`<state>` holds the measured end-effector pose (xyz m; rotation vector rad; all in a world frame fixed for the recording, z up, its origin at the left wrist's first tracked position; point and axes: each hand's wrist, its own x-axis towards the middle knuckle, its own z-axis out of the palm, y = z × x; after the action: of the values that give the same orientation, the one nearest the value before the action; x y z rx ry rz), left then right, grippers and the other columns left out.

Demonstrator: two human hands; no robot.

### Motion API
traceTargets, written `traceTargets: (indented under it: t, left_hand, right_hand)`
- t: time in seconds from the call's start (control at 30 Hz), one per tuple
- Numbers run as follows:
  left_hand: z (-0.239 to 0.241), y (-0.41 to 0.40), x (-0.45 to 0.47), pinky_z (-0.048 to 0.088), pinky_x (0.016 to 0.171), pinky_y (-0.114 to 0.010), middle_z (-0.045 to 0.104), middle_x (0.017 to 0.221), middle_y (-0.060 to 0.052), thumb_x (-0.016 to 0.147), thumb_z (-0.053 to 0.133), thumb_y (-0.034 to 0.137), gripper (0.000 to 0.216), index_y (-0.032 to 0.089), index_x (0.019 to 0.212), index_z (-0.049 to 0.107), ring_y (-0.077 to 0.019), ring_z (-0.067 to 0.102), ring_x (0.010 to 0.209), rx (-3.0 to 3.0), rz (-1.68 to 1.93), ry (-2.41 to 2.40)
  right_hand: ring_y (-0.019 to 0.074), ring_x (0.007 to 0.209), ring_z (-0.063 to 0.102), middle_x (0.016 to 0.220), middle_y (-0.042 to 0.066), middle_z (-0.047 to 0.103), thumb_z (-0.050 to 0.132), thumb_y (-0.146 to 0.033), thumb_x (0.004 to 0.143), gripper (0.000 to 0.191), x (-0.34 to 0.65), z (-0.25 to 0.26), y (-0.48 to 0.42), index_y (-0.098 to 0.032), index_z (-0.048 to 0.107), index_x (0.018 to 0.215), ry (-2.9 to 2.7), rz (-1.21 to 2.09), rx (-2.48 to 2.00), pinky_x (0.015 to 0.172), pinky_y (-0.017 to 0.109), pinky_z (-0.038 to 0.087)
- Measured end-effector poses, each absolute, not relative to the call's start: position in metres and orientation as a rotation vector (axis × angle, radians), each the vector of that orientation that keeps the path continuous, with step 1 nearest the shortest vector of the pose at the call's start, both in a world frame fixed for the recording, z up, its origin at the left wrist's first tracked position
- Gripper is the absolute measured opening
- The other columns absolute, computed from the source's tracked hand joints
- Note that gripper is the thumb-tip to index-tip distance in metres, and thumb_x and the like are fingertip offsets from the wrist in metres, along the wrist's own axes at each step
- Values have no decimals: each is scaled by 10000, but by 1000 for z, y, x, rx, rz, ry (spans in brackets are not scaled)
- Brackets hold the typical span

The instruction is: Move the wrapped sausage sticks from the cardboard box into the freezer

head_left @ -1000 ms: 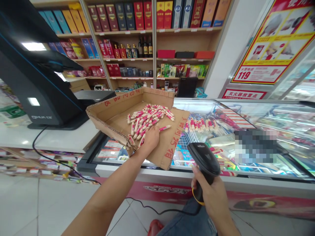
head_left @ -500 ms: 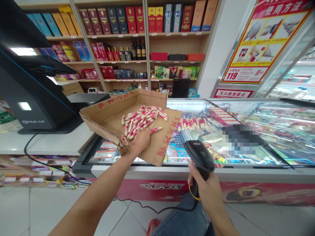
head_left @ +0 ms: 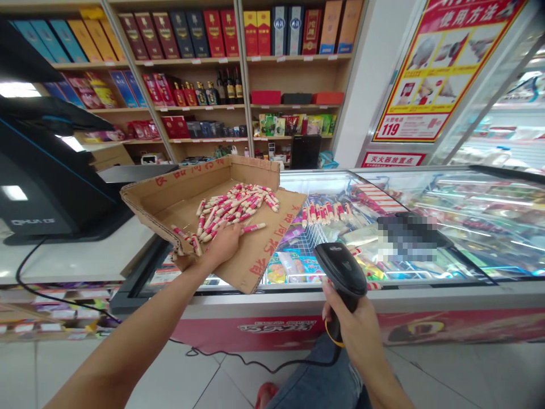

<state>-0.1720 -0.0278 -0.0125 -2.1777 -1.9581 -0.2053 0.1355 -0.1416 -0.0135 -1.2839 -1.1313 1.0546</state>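
A flattened cardboard box (head_left: 179, 196) rests on the glass freezer lid and holds several small pink-and-cream wrapped sausage sticks (head_left: 232, 205). My left hand (head_left: 222, 245) reaches into the near side of the box, fingers curled among the sticks; one stick (head_left: 254, 228) lies just right of the fingertips. What the fingers enclose is hidden. My right hand (head_left: 356, 328) is closed on the handle of a black corded barcode scanner (head_left: 343, 272), held upright in front of the freezer.
A glass-topped chest freezer (head_left: 447, 295) full of packaged goods spans the right. More sausage sticks (head_left: 326, 212) lie on its lid. A black till screen (head_left: 38, 187) stands on the white counter (head_left: 76, 258) at left. Shelves (head_left: 238, 102) of boxes and bottles fill the back.
The view has drifted, so everything sits further left. My left hand stays among the sticks at the box's near edge. The scanner hand keeps its pose.
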Motion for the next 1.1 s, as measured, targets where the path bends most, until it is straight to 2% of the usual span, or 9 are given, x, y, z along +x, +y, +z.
traceTargets:
  t: [0.17,0.3,0.43,0.53,0.63,0.73,0.87,1.1]
  left_hand:
    - [-6,-26,-160,349,1016,-434,689,980,-190,970,254,195,372,87,1004,609,-278,634,966,-2112,-134,-1967]
    - [5,-29,-127,348,1010,-443,697,938,-166,987,260,235,367,97,1012,599,-269,649,906,-2096,-241,-1953]
    - [23,-34,-84,431,858,-350,691,905,-113,987,318,264,296,139,975,585,-222,639,832,-2229,-420,-2074]
    - [33,-33,-55,440,735,-285,674,894,-75,987,327,276,258,163,977,559,-184,615,797,-2480,-704,-2040]
    - [34,-28,-34,427,678,-271,627,831,-43,989,307,284,252,176,899,516,-160,569,737,-2750,-977,-1839]
    - [27,-21,-23,406,636,-274,578,764,-23,989,302,313,259,181,850,476,-154,526,677,-2881,-1093,-1696]
    - [11,-15,-22,417,663,-296,580,783,-36,986,302,308,240,173,909,484,-174,544,708,-2882,-1118,-1658]
    - [-4,-18,-28,452,710,-340,627,852,-85,991,278,302,291,158,960,529,-216,591,771,-2881,-885,-1661]
  right_hand:
    - [137,378,514,415,-25,562,712,-542,742,380,135,-10,-137,-190,594,662,-1134,1075,-1295,379,233,408]
    - [137,359,497,419,-28,556,701,-533,759,366,133,-7,-131,-199,579,670,-1159,1078,-1299,336,231,364]
    - [140,375,510,414,-38,558,712,-523,752,353,132,-5,-126,-195,590,703,-1153,1074,-1260,397,243,412]
    - [141,405,510,426,-44,548,707,-501,766,335,134,-4,-126,-190,593,717,-1162,1052,-1233,445,253,429]
    - [140,416,516,430,-45,541,696,-494,780,335,138,-6,-129,-196,573,684,-1165,1018,-1252,464,257,428]
    - [146,424,535,438,-42,554,696,-504,776,339,142,-10,-132,-189,586,713,-1119,1007,-1295,468,256,425]
    - [150,434,546,460,-33,572,688,-518,782,360,145,-17,-134,-162,634,793,-1089,1001,-1322,467,256,430]
    - [152,453,560,485,-22,590,686,-512,798,396,148,-31,-132,-126,670,884,-1110,1037,-1374,468,255,449]
